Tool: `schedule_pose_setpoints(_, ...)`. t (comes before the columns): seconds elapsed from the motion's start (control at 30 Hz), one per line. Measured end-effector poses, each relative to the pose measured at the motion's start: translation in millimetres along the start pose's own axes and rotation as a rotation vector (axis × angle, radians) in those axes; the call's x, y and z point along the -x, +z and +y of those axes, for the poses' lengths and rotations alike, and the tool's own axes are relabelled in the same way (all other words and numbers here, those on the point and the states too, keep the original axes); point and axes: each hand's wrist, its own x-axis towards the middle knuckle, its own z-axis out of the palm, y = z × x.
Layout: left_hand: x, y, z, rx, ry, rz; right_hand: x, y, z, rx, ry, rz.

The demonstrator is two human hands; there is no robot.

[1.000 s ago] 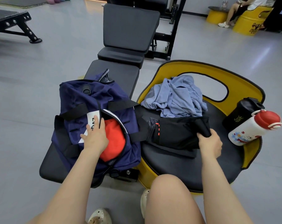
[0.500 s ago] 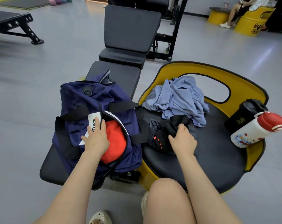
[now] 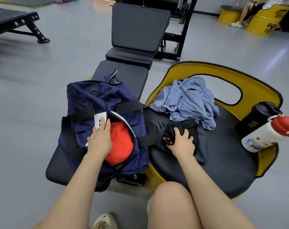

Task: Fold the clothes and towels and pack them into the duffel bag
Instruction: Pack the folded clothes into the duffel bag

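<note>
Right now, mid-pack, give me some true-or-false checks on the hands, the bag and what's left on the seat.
1. The navy fabric duffel bag is zipped closed. False: it is open, an orange-red garment showing inside.
2. The right hand lies on the folded black garment. True.
3. The crumpled light-blue towel is already packed. False: it lies on the yellow-backed seat.
4. The left hand rests at the bag's opening. True.

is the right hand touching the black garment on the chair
Touching. The head view shows the right hand lying flat on the folded black garment, fingers spread over it.
</note>
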Motion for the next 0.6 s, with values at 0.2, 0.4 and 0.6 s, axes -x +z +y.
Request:
schedule_pose_setpoints(0.2,0.7,-3.1,-10.5,0.115,0.028,0.035,-2.2,-11.9,8.2,-0.122,0.043,0.145)
schedule_pose_setpoints(0.4,6.4,-11.4,-12.3,0.227,0.037,0.078,-4.8,-25.9,21.1,-0.241,0.074,0.286)
schedule_pose_setpoints(0.6,9.2,-10.1,-13.2,0.219,0.044,0.089,-10.5,-30.2,8.1,-0.067,0.036,0.196)
